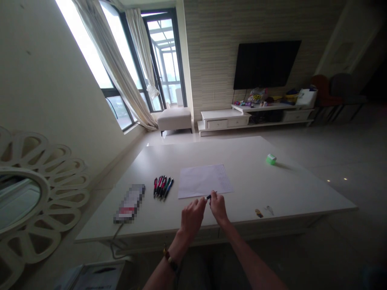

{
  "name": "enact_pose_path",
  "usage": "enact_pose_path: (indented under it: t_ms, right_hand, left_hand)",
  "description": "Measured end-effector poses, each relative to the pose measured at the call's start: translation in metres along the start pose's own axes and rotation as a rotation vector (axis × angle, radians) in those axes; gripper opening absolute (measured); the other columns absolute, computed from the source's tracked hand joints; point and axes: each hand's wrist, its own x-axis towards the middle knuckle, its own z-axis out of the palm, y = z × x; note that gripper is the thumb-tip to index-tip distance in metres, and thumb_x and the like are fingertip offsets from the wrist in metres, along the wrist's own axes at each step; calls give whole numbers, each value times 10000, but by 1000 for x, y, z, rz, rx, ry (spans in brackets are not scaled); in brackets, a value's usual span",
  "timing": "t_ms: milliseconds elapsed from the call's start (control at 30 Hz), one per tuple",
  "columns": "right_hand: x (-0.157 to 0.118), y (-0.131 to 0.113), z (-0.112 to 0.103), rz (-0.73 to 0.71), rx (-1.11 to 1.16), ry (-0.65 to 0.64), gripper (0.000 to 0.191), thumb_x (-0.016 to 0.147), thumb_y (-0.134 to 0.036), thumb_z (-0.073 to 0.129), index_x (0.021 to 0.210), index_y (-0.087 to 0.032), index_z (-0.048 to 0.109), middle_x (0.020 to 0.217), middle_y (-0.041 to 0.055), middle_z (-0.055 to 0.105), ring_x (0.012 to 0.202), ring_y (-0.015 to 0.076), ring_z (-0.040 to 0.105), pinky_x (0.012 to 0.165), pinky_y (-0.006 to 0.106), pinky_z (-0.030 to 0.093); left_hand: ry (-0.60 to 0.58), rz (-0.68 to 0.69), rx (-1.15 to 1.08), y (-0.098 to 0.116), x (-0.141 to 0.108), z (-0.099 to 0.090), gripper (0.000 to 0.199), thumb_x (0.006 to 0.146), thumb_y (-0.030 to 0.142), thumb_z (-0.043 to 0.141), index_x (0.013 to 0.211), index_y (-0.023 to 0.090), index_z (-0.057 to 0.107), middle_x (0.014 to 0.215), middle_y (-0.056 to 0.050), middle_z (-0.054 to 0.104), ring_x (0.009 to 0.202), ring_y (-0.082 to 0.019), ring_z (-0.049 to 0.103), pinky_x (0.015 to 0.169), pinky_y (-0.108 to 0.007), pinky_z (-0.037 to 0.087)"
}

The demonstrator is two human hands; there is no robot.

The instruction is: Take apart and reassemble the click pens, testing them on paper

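Close to the table's front edge, my left hand (193,212) and my right hand (217,204) meet around a small dark pen (208,197). The fingers of both hands are closed on it, one hand at each end, so only its middle shows. Just beyond them lies white paper (204,180), flat on the table, with several sheet edges showing at its right side. Left of the paper rests a group of several pens (163,187) with red, green, blue and black barrels, side by side.
The white table (254,177) carries a blurred-out phone-like device (130,203) with a cable at left. A green box (271,159) stands at the right; two small flat items (259,213) lie near the front edge. A TV cabinet (225,121) and ottoman (174,118) stand beyond.
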Motion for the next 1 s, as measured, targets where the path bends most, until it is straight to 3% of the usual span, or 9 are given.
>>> enact_pose_path:
  t_ms: [167, 333, 400, 533, 667, 733, 833, 1000]
  right_hand:
    - [3, -4, -5, -47, -41, -31, 536, 832, -527, 327, 407, -210, 406, 340, -8, 429, 340, 118, 395, 403, 235, 297]
    - [7, -3, -13, -142, -8, -113, 527, 821, -574, 344, 454, -200, 403, 372, -35, 405, 356, 98, 370, 404, 223, 278]
    - [7, -1, -14, -130, 33, -127, 532, 809, -606, 353, 470, -199, 403, 373, -49, 376, 351, 90, 350, 395, 217, 271]
    - [7, 3, -12, 21, 127, -65, 573, 772, -671, 363, 424, -216, 346, 330, -59, 319, 303, 84, 315, 361, 223, 265]
    - [5, 1, -10, 60, 111, 7, 580, 765, -662, 386, 388, -223, 343, 314, -41, 344, 296, 93, 333, 355, 235, 268]
    - [3, -3, -9, 52, 85, -19, 572, 783, -631, 378, 386, -219, 369, 323, -29, 376, 312, 104, 364, 366, 237, 279]
    - [-1, -11, -7, 29, 47, -58, 561, 809, -579, 358, 380, -219, 385, 325, -21, 390, 323, 113, 380, 383, 241, 289]
    - [-3, -19, -7, -28, 34, -68, 523, 832, -518, 334, 407, -218, 391, 335, -20, 411, 330, 111, 380, 398, 241, 288]
  left_hand:
    - [-186, -241, -346, 2, 14, -12, 384, 872, 469, 346, 837, 246, 657, 678, -15, 619, 638, -129, 546, 553, -222, 288]
    - [-518, -357, -743, -11, 32, -9, 473, 818, 530, 380, 822, 157, 670, 511, 14, 497, 471, -97, 407, 487, -214, 275]
    - [-423, -307, -692, -9, 31, -5, 454, 828, 511, 383, 840, 161, 671, 554, 2, 528, 506, -101, 433, 504, -215, 290]
    - [-53, -143, -332, 2, 19, 1, 334, 882, 407, 368, 977, 233, 636, 772, -33, 614, 694, -133, 528, 604, -226, 341]
    - [54, 100, -73, 1, 10, 3, 288, 906, 307, 362, 1092, 253, 575, 807, -49, 604, 788, -151, 537, 711, -247, 371]
    - [82, 142, -28, -2, 8, 1, 280, 906, 297, 367, 1093, 250, 570, 801, -49, 607, 788, -150, 543, 722, -248, 369]
    - [68, 49, -40, 0, 4, -3, 269, 906, 319, 362, 1021, 256, 597, 788, -36, 620, 732, -138, 556, 640, -231, 353]
    - [-21, -252, -254, 9, 8, -10, 300, 880, 383, 376, 874, 253, 646, 750, -20, 633, 651, -124, 544, 566, -228, 303]
